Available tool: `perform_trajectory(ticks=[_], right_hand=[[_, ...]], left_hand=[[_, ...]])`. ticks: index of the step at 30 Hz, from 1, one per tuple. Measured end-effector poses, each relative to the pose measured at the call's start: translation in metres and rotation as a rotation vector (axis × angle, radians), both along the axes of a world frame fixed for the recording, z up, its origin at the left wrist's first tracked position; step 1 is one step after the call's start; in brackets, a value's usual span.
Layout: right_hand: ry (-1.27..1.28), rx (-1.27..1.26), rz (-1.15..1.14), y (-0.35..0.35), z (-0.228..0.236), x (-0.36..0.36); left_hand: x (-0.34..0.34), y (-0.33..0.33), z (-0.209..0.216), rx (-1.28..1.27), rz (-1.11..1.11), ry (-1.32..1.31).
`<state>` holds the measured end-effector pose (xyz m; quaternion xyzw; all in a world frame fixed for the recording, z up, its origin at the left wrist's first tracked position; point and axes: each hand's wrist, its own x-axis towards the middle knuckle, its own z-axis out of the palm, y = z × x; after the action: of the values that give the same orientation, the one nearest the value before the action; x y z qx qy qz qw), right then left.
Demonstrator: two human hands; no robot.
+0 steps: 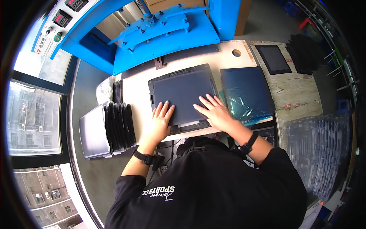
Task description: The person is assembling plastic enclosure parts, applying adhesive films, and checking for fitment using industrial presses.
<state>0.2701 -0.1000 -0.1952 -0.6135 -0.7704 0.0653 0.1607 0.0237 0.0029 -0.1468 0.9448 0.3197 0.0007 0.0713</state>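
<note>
A dark grey flat panel lies in a black frame (183,95) on the pale worktable (137,91). My left hand (160,120) rests flat on the panel's near left part, fingers spread. My right hand (213,110) lies flat on its near right part, fingers spread too. Both press on the surface and grip nothing. Each wrist wears a black band.
A blue press machine (164,30) stands behind the table. A row of dark panels (118,126) stands on edge at the left, next to a grey tray (93,133). A blue film-covered sheet (246,93) lies at the right. Clear plastic trays (316,149) are stacked far right.
</note>
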Motion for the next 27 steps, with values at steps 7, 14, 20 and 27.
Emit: perform_trajectory(ticks=[7, 14, 20, 27], right_hand=[[-0.032, -0.073, -0.013, -0.006, -0.003, -0.009], [-0.036, -0.12, -0.003, 0.002, 0.01, -0.008], [-0.025, -0.09, 0.001, 0.001, 0.013, -0.003], [-0.006, -0.093, -0.008, 0.004, 0.002, -0.005]], left_hand=[[-0.008, 0.004, -0.015, -0.075, -0.034, 0.074], [-0.017, -0.001, -0.018, -0.106, 0.017, 0.021], [-0.016, 0.009, -0.019, -0.124, -0.06, 0.018], [-0.021, 0.013, -0.029, -0.132, -0.082, -0.003]])
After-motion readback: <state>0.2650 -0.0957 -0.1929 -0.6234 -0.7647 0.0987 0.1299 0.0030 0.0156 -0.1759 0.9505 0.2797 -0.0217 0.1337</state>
